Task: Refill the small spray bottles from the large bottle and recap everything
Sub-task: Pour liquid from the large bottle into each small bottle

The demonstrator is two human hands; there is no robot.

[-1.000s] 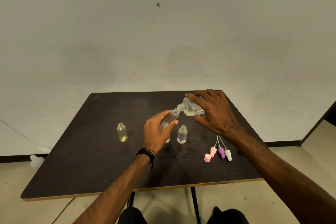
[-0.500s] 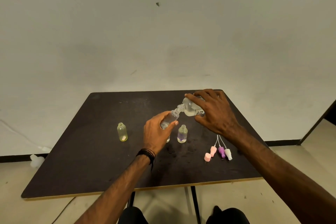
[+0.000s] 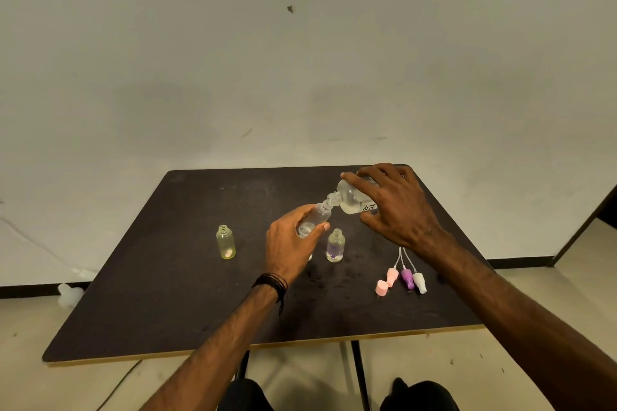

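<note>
My right hand (image 3: 397,207) grips the large clear bottle (image 3: 352,197), tipped on its side with its open neck pointing left and down. My left hand (image 3: 290,243) holds a small clear spray bottle (image 3: 315,218), tilted so its mouth meets the large bottle's neck; a little liquid sits in it. A yellow small bottle (image 3: 226,242) stands uncapped to the left. A small bottle with a purple tint (image 3: 335,245) stands uncapped just right of my left hand. Pink, purple and white spray tops (image 3: 405,279) with tubes and a pink cap (image 3: 381,288) lie at the front right.
The dark table (image 3: 167,294) has wet spots near its middle. A white wall rises behind it, and a white object (image 3: 68,292) lies on the floor at the left.
Both hands and the two bottles have stayed nearly still; the large bottle is still tipped against the small one.
</note>
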